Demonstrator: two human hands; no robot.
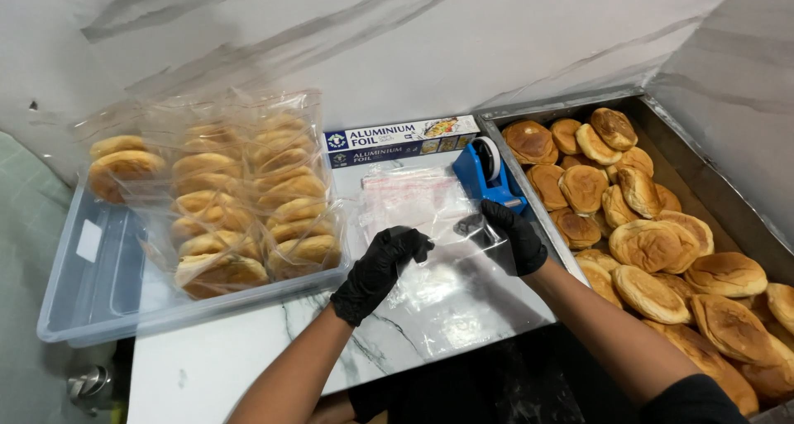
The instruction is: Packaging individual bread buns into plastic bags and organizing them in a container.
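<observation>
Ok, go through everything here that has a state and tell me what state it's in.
Left hand: gloved, pinching the clear bag.
Right hand: gloved, gripping the bag by the tape dispenser.
Clear bag: empty, flat on the counter.
Bag stack: unused, flat.
Tape dispenser: upright, roll loaded.
Foil box: closed.
Tub: holds bagged buns.
Bagged buns: packed, stacked.
Tray: full of loose buns.

The tray [703, 176] of buns [653, 246] is being cut off by the right and bottom edges. The stack of bags [405, 194] is being partly hidden by the left hand [382, 263], and the dispenser's [486, 174] front by the right hand [514, 235]. The bin's [91, 308] inner wall is being blurred by wrapped buns [248, 201].
</observation>
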